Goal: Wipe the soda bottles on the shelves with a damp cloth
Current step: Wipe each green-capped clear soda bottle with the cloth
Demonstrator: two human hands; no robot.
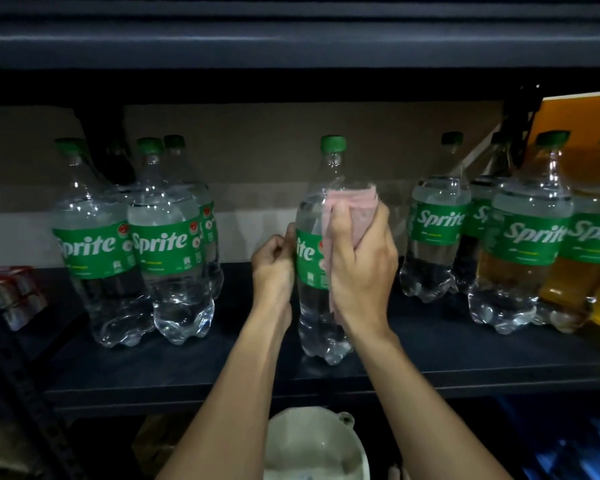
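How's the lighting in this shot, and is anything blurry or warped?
Head view: dim overall, upper shelf underside nearly black; small glare spots on the clear bottles; the middle bottle, pink cloth, left hand and right hand read clearly; the red packs at the left edge are blurred; wide-angle distortion tilts the outer bottles.

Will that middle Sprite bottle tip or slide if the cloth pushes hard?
Probably heavy and steady: the bottle looks full nearly to the shoulder. It is tall on a narrow lobed base, so a high push from the cloth could tip it; the left hand holding its side helps. Smooth plastic, likely slippery once damp.
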